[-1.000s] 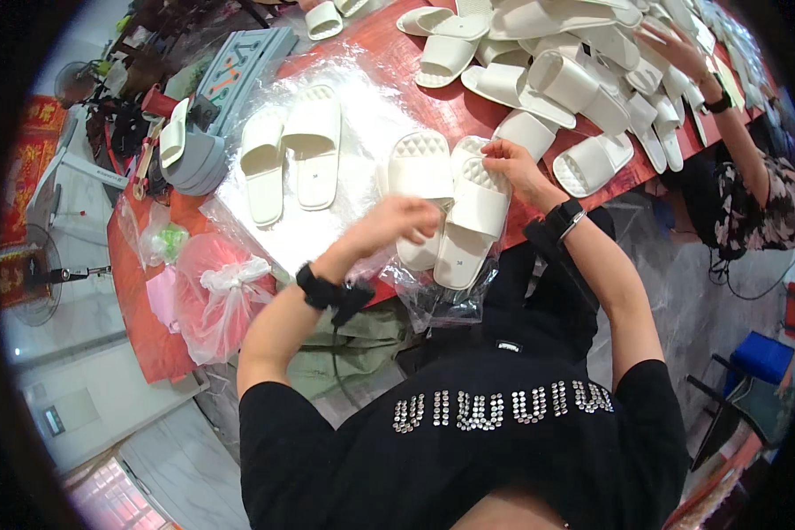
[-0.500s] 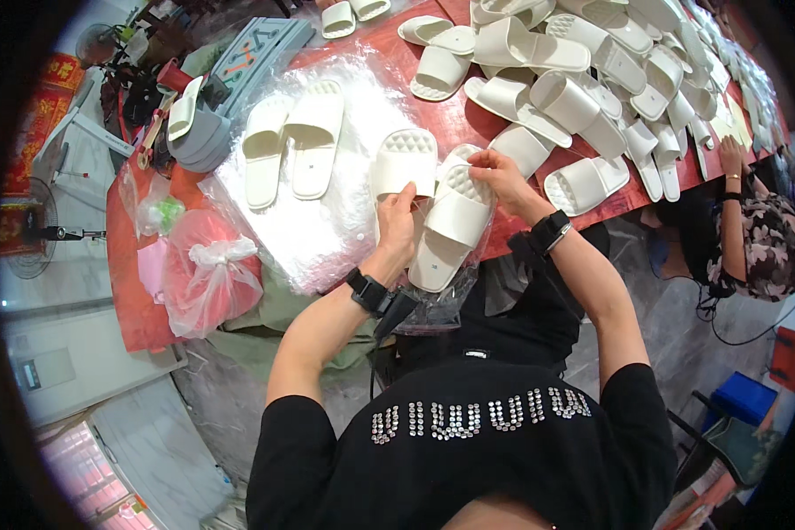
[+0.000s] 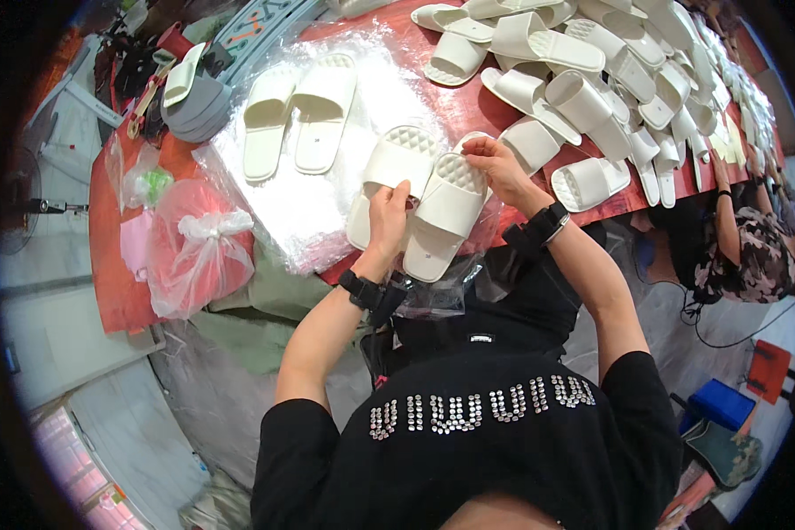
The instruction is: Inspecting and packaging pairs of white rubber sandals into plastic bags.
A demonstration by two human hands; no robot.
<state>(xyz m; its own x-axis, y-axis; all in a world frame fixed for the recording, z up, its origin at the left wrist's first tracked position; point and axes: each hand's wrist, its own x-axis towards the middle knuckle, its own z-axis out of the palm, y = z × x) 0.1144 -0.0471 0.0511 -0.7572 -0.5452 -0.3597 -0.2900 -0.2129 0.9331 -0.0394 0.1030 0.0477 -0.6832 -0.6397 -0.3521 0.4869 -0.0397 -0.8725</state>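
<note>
Off-white, in what looks like moulded foam, left slipper (image 3: 392, 165) and right slipper (image 3: 442, 208) side by side, toes away from the body, at the near edge of the red table (image 3: 464, 108); clear film (image 3: 437, 302) just below their heels. On the left slipper, near the lower edge of its strap, left hand (image 3: 389, 216) with thumb and fingers bent, apparently grasping. At the toe of the right slipper, right hand (image 3: 506, 172) with fingertips drawn together; whether pinching slipper or film, not possible to judge. Seems to be the step of arranging the pair. Calls next, probably, for a light grip on both and toes made level. Farther, on shiny plastic (image 3: 300, 221), second pair (image 3: 323, 102); to the right, big heap (image 3: 583, 110) of similar slippers.
</note>
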